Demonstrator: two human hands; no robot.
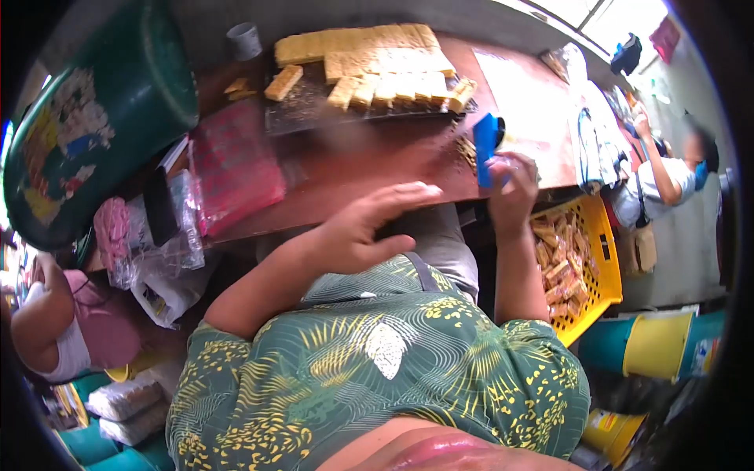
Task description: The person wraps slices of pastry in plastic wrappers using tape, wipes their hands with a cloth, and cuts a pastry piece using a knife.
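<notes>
My left hand is held over the near edge of the red-brown table, fingers stretched out and nothing in it. At the right my right hand is closed on a blue tool held upright, a dark part at its upper side. Beyond my hands, yellow-brown bars and a larger slab of the same food lie on a dark tray. One loose bar sits at the tray's left side. Crumbs lie near the blue tool.
A yellow crate of wrapped bars stands at the lower right. Pink plastic sheets and clear bags lie at the left, near a big green bin. A white cup stands behind. Other people are at both sides.
</notes>
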